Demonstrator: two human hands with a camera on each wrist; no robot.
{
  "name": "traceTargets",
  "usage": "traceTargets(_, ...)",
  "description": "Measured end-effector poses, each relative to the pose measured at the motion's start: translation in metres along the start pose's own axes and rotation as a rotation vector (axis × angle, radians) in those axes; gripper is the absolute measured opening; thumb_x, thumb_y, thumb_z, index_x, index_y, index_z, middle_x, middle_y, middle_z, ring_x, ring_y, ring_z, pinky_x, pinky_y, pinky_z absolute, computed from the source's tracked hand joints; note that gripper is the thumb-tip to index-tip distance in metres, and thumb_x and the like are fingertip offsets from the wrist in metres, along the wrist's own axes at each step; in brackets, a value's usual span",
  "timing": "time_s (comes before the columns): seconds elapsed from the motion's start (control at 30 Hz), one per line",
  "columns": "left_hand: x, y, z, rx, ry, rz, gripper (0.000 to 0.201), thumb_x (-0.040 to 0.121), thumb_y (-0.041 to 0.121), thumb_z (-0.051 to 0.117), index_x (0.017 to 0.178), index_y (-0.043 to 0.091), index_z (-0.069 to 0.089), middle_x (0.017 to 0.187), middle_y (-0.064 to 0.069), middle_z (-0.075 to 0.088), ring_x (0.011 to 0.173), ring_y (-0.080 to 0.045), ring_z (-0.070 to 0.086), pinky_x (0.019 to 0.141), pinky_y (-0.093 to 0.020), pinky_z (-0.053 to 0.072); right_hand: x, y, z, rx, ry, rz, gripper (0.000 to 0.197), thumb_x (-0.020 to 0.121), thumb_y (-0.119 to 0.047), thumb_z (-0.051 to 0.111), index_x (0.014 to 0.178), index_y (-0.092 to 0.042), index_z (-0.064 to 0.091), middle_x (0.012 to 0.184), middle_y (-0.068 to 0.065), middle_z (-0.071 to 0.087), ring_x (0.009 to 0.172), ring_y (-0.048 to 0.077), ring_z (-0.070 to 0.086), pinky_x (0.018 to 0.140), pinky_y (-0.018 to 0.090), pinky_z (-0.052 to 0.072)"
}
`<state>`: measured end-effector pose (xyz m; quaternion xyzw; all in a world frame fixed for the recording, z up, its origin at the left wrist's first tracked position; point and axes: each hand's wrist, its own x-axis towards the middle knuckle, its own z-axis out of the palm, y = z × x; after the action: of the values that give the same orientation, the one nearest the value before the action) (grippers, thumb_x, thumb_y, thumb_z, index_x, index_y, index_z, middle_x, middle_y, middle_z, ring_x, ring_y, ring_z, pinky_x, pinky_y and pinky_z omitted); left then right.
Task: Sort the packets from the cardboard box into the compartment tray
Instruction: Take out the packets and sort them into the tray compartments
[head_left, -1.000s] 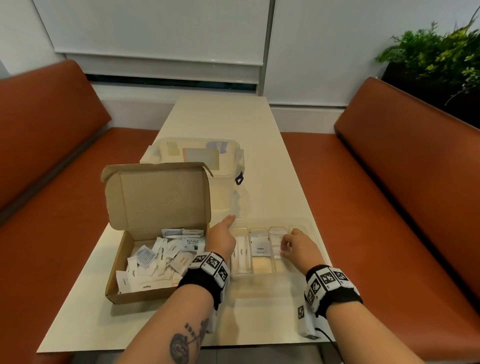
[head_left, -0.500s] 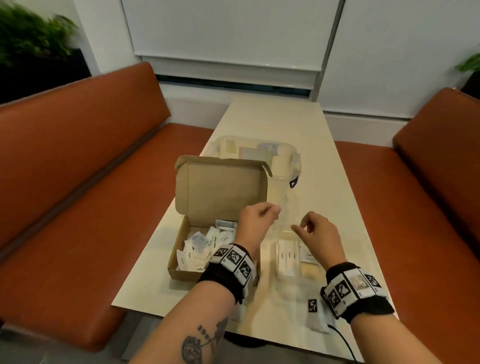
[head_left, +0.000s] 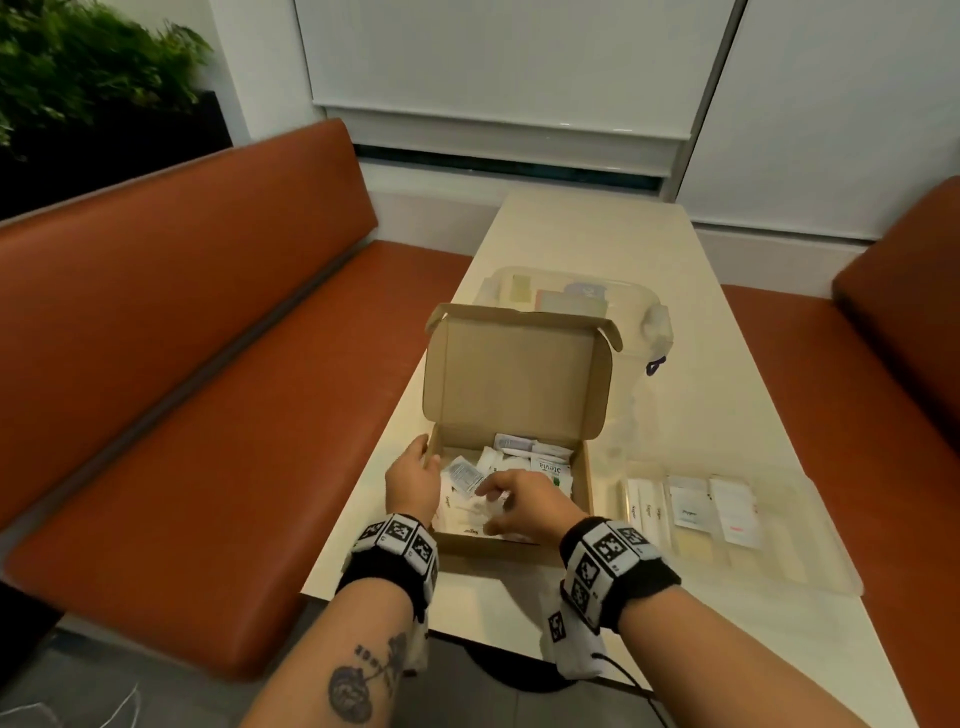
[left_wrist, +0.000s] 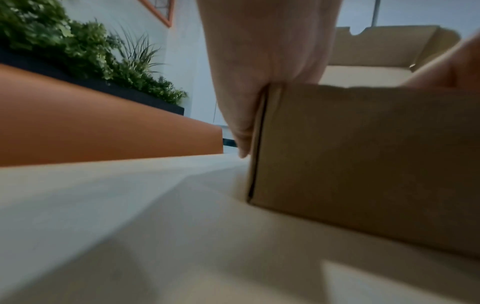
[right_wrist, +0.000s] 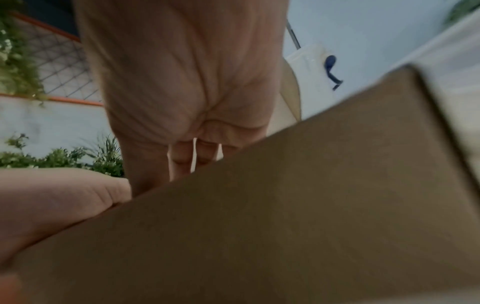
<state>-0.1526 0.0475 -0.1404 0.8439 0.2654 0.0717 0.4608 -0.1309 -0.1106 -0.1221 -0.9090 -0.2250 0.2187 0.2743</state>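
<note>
The open cardboard box sits mid-table with its lid upright and several white packets loose inside. My left hand holds the box's left wall, fingers down the outside corner of the box and thumb at the rim. My right hand reaches into the box over the packets. The front wall of the box hides the tips of my right hand, so a hold on a packet cannot be made out. The clear compartment tray lies right of the box with packets in its slots.
A clear lidded container stands just behind the box. The pale table runs away from me between two orange benches. A plant stands at the far left. The table's front edge is close to my wrists.
Both hands left the tray and moved left to the box. The left one went to the box's left wall and the right one went in among the packets. My view swung left.
</note>
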Motion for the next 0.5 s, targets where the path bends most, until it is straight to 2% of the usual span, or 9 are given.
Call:
traceTargets(0.1, 0.002, -0.004, 0.001, -0.009, -0.038, 0.021, 0.038, 0.1, 0.011, 0.042, 0.137, 0.01, 0.05, 0.126, -0.015, 0.061, 0.114, -0.032, 0.056, 0.097, -0.037, 0.045, 0.01, -0.009, 0.002, -0.182, -0.057, -0.038, 0.052, 0.074, -0.025, 0.078, 0.123, -0.024, 0.059, 0.116, 0.0, 0.056, 0.096, 0.014, 0.052, 0.081, 0.024, 0.043)
traceTargets(0.13, 0.002, -0.004, 0.0, -0.015, -0.043, 0.023, 0.038, 0.1, 0.011, 0.041, 0.137, 0.011, 0.051, 0.124, -0.016, 0.062, 0.112, -0.033, 0.056, 0.096, -0.037, 0.046, 0.014, -0.011, 0.004, -0.211, -0.036, -0.038, 0.049, 0.076, -0.03, 0.077, 0.121, -0.022, 0.059, 0.117, 0.002, 0.054, 0.098, 0.015, 0.052, 0.081, 0.025, 0.042)
traceTargets(0.2, 0.002, -0.005, -0.001, -0.01, -0.048, 0.035, 0.038, 0.1, 0.01, 0.041, 0.137, 0.011, 0.051, 0.122, -0.017, 0.063, 0.111, -0.033, 0.057, 0.093, -0.037, 0.046, 0.02, -0.015, 0.008, -0.166, 0.103, 0.016, 0.038, 0.082, -0.035, 0.07, 0.114, -0.017, 0.059, 0.118, 0.005, 0.052, 0.1, 0.019, 0.054, 0.085, 0.028, 0.043)
traceTargets(0.27, 0.001, -0.005, -0.001, -0.028, -0.055, 0.034, 0.039, 0.1, 0.011, 0.041, 0.138, 0.012, 0.049, 0.123, -0.017, 0.062, 0.111, -0.032, 0.058, 0.093, -0.036, 0.045, 0.026, -0.017, 0.01, -0.063, 0.267, 0.109, 0.032, 0.088, -0.028, 0.064, 0.113, -0.012, 0.054, 0.121, 0.009, 0.051, 0.102, 0.023, 0.055, 0.089, 0.03, 0.043)
traceTargets(0.3, 0.001, -0.006, 0.0, -0.042, -0.057, 0.031, 0.04, 0.1, 0.011, 0.042, 0.139, 0.012, 0.048, 0.123, -0.016, 0.062, 0.11, -0.031, 0.058, 0.092, -0.035, 0.046, 0.029, -0.017, 0.01, -0.035, 0.298, 0.153, 0.034, 0.088, -0.023, 0.064, 0.117, -0.011, 0.05, 0.122, 0.011, 0.051, 0.106, 0.024, 0.055, 0.091, 0.031, 0.043)
traceTargets(0.4, 0.002, -0.007, 0.0, -0.079, -0.057, 0.017, 0.041, 0.1, 0.01, 0.041, 0.14, 0.013, 0.047, 0.123, -0.015, 0.063, 0.108, -0.029, 0.06, 0.087, -0.033, 0.047, 0.036, -0.018, 0.01, 0.006, 0.277, 0.235, 0.048, 0.084, -0.009, 0.068, 0.125, -0.009, 0.043, 0.12, 0.013, 0.057, 0.11, 0.026, 0.056, 0.092, 0.03, 0.045)
traceTargets(0.5, 0.002, -0.007, 0.0, -0.108, -0.06, 0.002, 0.042, 0.1, 0.01, 0.041, 0.142, 0.013, 0.045, 0.127, -0.015, 0.061, 0.112, -0.03, 0.059, 0.096, -0.038, 0.048, 0.04, -0.018, 0.009, 0.109, 0.272, 0.29, 0.05, 0.08, 0.003, 0.065, 0.124, -0.007, 0.043, 0.116, 0.016, 0.061, 0.108, 0.028, 0.058, 0.089, 0.032, 0.048)
